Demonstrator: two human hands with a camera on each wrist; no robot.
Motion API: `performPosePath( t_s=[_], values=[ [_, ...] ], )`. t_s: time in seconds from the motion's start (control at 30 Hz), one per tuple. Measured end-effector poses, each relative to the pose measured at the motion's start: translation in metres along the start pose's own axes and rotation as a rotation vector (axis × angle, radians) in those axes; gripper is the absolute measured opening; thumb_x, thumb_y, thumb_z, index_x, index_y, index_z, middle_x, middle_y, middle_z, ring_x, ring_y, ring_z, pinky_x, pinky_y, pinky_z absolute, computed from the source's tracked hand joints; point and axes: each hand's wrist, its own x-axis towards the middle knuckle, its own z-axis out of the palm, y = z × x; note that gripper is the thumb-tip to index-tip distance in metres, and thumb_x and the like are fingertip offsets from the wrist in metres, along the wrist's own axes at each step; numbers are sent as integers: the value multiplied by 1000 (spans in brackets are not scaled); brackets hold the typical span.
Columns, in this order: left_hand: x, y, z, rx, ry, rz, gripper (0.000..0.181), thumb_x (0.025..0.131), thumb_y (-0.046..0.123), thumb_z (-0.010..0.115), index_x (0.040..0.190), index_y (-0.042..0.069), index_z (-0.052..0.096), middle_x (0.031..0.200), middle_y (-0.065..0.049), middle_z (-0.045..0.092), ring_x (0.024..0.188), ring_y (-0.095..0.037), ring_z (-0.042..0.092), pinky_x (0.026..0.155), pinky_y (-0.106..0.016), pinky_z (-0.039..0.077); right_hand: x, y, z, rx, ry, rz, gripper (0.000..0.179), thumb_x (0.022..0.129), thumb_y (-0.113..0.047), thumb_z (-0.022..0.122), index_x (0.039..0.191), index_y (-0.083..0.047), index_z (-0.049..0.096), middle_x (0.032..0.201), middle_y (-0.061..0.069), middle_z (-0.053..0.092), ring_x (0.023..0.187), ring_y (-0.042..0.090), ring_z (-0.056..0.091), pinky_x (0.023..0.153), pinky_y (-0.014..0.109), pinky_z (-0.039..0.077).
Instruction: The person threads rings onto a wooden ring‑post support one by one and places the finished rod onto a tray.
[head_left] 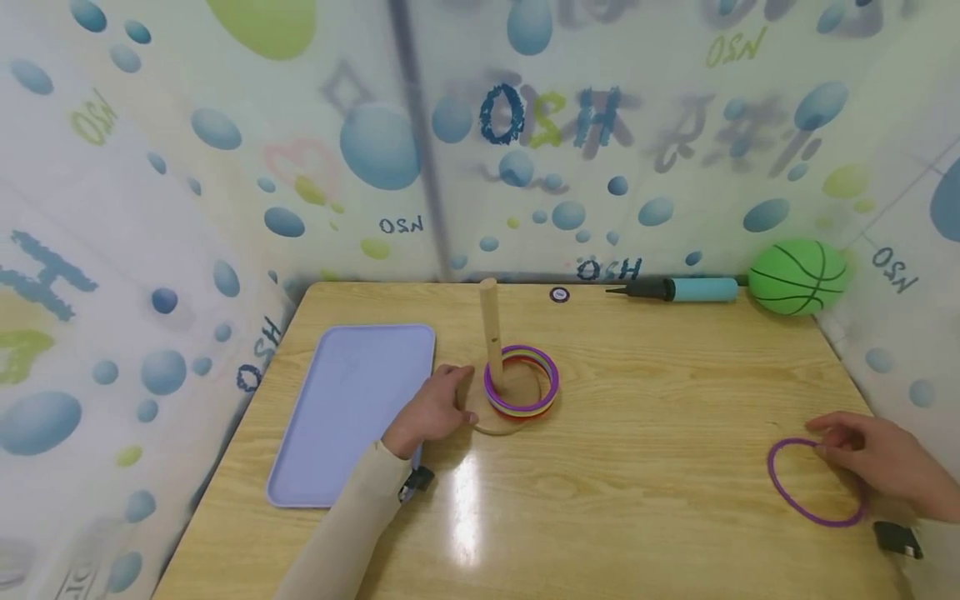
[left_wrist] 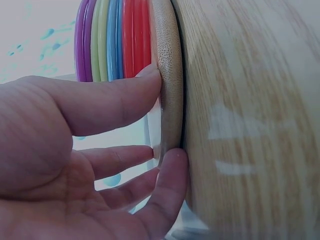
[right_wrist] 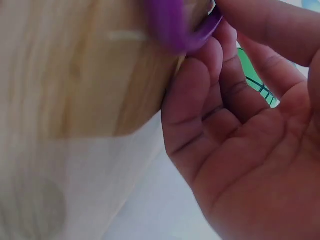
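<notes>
My left hand (head_left: 435, 404) holds the edge of a round wooden base (left_wrist: 171, 65), thumb and fingertips at its rim. A wooden peg (head_left: 491, 325) stands upright on that base. Stacked around the peg are red rings (left_wrist: 136, 40), blue rings (left_wrist: 115, 40), yellow-green rings (left_wrist: 99, 40) and purple rings (left_wrist: 83, 40). Off to the right, my right hand (head_left: 881, 454) pinches one purple ring (head_left: 834, 523) between thumb and fingers. The ring hangs tilted over the tabletop in the head view, and its far part leaves the right wrist view.
A lavender tray (head_left: 352, 400) lies left of the base. Along the back edge are a small dark round disc (head_left: 559, 294), a blue and black hand pump (head_left: 701, 289) and a green ball (head_left: 798, 277). Patterned walls (head_left: 465, 200) border the wooden table (head_left: 637, 467).
</notes>
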Motion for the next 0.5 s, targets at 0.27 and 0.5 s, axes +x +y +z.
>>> performPosePath(
  t_s=[0.27,0.5],
  values=[
    [1,0,0,8,-6,2,83,86,13,86,156,-3,46,152,-29,49,139,-47,51,120,-57,40,6,-5,-4,10,-49,14,28,101,-14,70,122,5,73,107,17,76,81,-20,47,68,18,49],
    [0,1,0,-3,-12,-17,83,87,14,86,158,-2,45,155,-29,48,141,-46,50,121,-56,40,8,-12,-6,123,-104,41,30,106,-14,64,125,8,70,102,8,74,78,-2,60,67,24,55]
  ],
)
